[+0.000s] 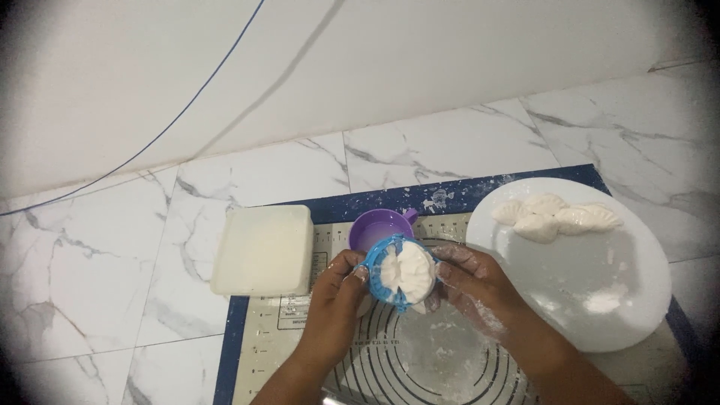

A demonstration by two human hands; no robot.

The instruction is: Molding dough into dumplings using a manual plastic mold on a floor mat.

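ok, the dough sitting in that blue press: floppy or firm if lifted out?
The dough is probably soft and floppy: it sags into the blue dumpling press held by both hands. Likely tears easily, since it looks thin. Flour on the right hand suggests it is tacky.

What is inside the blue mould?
White dough lies in the half-closed blue mould, held by the left hand and right hand. Any filling is covered by the dough.

view: one head camera | looks: steeply down, slightly forward | near: close above both hands | fingers: low in the middle | wall: far beyond fingertips
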